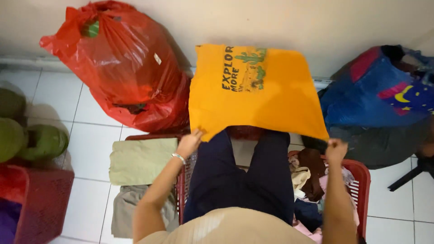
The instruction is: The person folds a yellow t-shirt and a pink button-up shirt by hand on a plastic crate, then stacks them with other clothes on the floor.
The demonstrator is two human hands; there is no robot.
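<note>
Right now both hands hold up an orange shirt (257, 90), spread flat out in front of the person's knees, with a printed cactus design near its top edge. At about ten o'clock from the lap, the left hand (189, 143) has its grip closed on the shirt's lower left corner, a thin bracelet (178, 157) on the wrist. At about two o'clock the right hand (336, 150) is a closed fist pinching the lower right corner, so the cloth hangs stretched between the two. Dark blue trousers (239, 180) cover the legs below the shirt. At four o'clock, just beside the right leg, a red laundry basket (361, 176) holds a jumble of brown, cream, pink and navy clothes. At eight o'clock a pile of folded clothes (140, 160) in pale green and beige lies on the white tiled floor (90, 149). At eleven o'clock a big red plastic bag (122, 68) leans against the wall, and at one o'clock sits a blue bag (375, 90) with a moon and stars pattern. At nine o'clock another red basket (40, 199) stands near green bundles (43, 142).
</note>
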